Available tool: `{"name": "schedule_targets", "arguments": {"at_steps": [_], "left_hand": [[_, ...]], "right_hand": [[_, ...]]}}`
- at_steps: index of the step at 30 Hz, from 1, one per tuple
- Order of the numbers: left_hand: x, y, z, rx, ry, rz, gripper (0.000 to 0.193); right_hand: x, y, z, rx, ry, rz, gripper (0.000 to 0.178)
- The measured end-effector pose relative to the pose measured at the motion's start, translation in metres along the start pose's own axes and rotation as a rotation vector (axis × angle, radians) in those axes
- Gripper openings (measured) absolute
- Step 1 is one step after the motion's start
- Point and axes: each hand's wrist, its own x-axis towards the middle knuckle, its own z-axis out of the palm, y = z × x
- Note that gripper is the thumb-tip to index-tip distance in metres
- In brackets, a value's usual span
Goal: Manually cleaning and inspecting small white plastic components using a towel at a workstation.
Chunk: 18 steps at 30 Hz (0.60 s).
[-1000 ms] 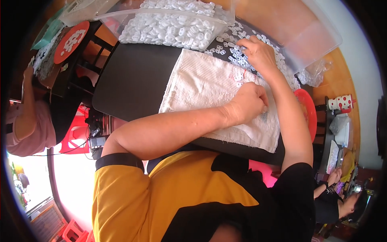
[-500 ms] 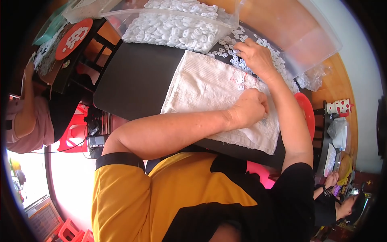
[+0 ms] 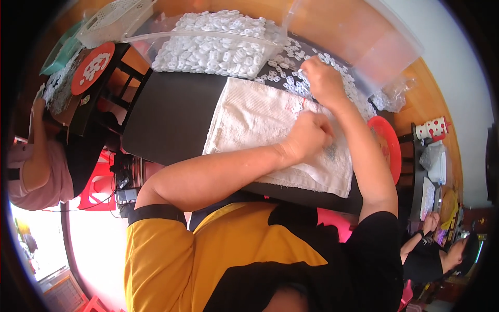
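A white towel (image 3: pixel 241 122) with a red print lies on the dark table. Over its right part my left hand (image 3: pixel 310 136) is closed, fingers curled down; whatever they hold is hidden. Just beyond it, a few small white plastic pieces (image 3: pixel 297 107) rest on the towel. My right hand (image 3: pixel 325 86) reaches past the towel's far edge, with bent fingers pressed together above loose white oval pieces with holes (image 3: pixel 296 83). I cannot make out what is between those fingers. More pieces are spread right of this hand.
A clear plastic bin (image 3: pixel 208 52) heaped with white pieces stands at the far side. Beside my right forearm is a red plate (image 3: pixel 392 148). A crumpled plastic bag (image 3: pixel 392 99) lies at the right. Other people work at the left and right, one near a red round tray (image 3: pixel 92 68).
The whole view has shifted a little, moving the table and towel slightly left and down. My left hand stays closed over the towel; my right hand is still among the loose pieces.
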Motion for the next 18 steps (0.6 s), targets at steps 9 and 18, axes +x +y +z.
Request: {"name": "schedule_targets", "arguments": {"at_steps": [9,18], "left_hand": [[0.008,0.02,-0.02,-0.441,0.29,0.044,0.007],[0.005,0.022,-0.015,-0.351,0.293,0.104,0.009]], "right_hand": [[-0.072,-0.043,-0.082,1.245,0.052,0.841,0.02],[-0.085,-0.057,-0.074,1.313,0.182,0.843,0.02]]}}
